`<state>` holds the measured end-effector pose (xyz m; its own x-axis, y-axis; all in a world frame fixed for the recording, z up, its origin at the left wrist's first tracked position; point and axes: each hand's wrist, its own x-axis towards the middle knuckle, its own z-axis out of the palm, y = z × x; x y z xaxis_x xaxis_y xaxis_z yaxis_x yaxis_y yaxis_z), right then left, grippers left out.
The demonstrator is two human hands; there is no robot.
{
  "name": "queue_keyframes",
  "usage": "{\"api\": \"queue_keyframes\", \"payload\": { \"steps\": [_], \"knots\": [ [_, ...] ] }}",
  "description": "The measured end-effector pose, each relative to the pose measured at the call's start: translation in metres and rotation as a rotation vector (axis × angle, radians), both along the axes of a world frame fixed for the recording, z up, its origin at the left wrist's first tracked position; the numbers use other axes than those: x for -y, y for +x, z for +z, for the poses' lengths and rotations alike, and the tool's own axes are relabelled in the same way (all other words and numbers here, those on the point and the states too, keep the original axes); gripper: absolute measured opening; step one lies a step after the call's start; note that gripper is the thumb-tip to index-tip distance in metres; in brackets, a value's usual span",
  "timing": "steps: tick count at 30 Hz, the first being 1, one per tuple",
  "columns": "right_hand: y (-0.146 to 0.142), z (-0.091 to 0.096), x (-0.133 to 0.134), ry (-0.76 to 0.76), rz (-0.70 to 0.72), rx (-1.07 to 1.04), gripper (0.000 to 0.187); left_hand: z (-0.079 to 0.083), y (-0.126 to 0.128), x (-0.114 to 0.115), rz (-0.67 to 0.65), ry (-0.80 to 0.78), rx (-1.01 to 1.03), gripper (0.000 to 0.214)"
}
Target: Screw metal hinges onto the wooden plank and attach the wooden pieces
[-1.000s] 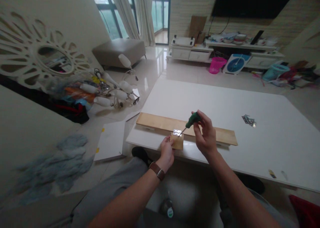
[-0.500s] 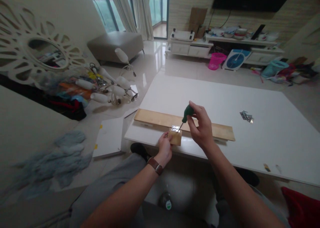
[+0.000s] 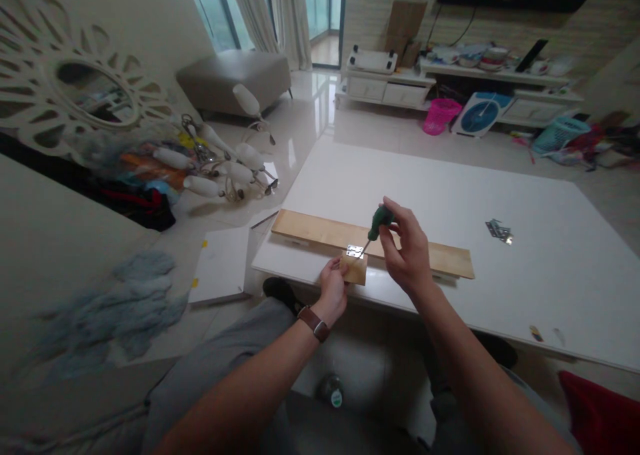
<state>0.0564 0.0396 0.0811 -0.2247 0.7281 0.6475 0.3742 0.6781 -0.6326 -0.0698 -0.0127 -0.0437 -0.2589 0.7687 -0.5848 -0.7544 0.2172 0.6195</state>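
Observation:
My left hand point(image 3: 333, 288) is closed on a small wooden block point(image 3: 355, 271) at the near edge of a large white board point(image 3: 430, 182). A metal hinge point(image 3: 355, 251) lies across the block's far edge, beside a long wooden plank point(image 3: 315, 230) on the board. In my right hand point(image 3: 407, 248) is a green-handled screwdriver point(image 3: 381, 222), tilted, its shaft pointing down at the hinge. The screwdriver's tip is too small to tell whether it sits in a screw.
Several loose hinges point(image 3: 499, 231) lie on the board's right part. A smaller white panel point(image 3: 220, 266) is on the floor at left, near a lamp with several white shades point(image 3: 237, 171). A bottle point(image 3: 332, 391) stands on the floor below my hands.
The view has shifted slightly. My left hand still grips the wooden block, and my right hand has turned a little with the screwdriver, its fingers differently placed on the handle.

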Motion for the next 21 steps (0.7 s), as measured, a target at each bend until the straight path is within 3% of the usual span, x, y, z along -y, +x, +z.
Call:
{"api": "queue_keyframes", "payload": {
  "steps": [5, 11, 18, 21],
  "knots": [
    [0.0, 0.0, 0.0, 0.072, -0.077, -0.018, 0.053, 0.002, 0.001, 0.0, 0.014, -0.014, -0.007, 0.029],
    [0.001, -0.003, 0.0, -0.05, 0.036, -0.082, 0.059, 0.003, 0.0, 0.001, 0.006, -0.011, 0.009, 0.027],
    [0.0, -0.004, 0.001, -0.016, -0.045, -0.148, 0.045, 0.012, 0.002, 0.0, 0.034, -0.029, 0.027, 0.028],
    [0.0, -0.002, 0.002, -0.03, -0.001, -0.122, 0.046, 0.01, 0.003, 0.0, 0.028, -0.031, 0.024, 0.026]
  ]
}}
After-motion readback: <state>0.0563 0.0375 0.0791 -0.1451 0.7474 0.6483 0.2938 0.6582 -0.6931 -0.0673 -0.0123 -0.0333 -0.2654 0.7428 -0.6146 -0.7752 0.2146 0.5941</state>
